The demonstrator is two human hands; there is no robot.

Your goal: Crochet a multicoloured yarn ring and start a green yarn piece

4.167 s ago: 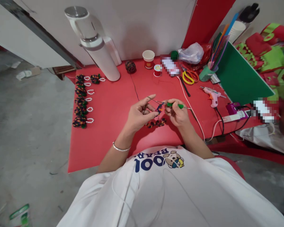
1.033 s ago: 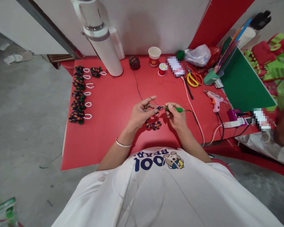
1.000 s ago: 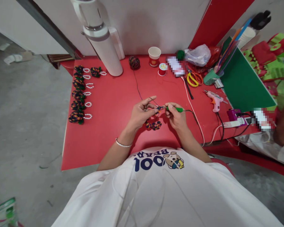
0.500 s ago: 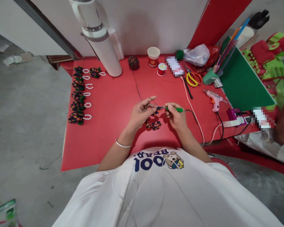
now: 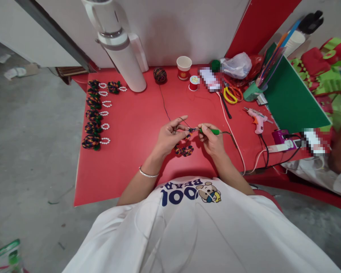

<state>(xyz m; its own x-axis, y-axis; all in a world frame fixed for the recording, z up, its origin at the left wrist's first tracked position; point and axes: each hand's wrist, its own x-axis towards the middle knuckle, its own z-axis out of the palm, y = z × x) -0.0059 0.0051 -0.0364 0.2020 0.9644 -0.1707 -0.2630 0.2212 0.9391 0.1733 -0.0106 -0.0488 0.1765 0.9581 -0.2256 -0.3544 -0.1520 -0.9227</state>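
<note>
The small piece of multicoloured crochet (image 5: 191, 132) is held above the bench (image 5: 122, 167) between your two hands, its stitches too small to make out. Your left hand (image 5: 168, 138) pinches it, the index finger raised with the yarn (image 5: 165, 109) running by it. Your right hand (image 5: 211, 140) grips the green-handled hook (image 5: 214, 132), metal end at the crochet's edge — you seem to be mid-stitch. The next move, I'd judge, calls for steady tension from that left hand and a small turn of the hook, so the yarn catches without splitting. A curled, coloured strip (image 5: 184, 151) lies just below your hands; whether it joins the piece, I cannot tell. Farther off, the yarn leads to its ball (image 5: 160, 76) — loose enough, it seems, to feed freely.
</note>
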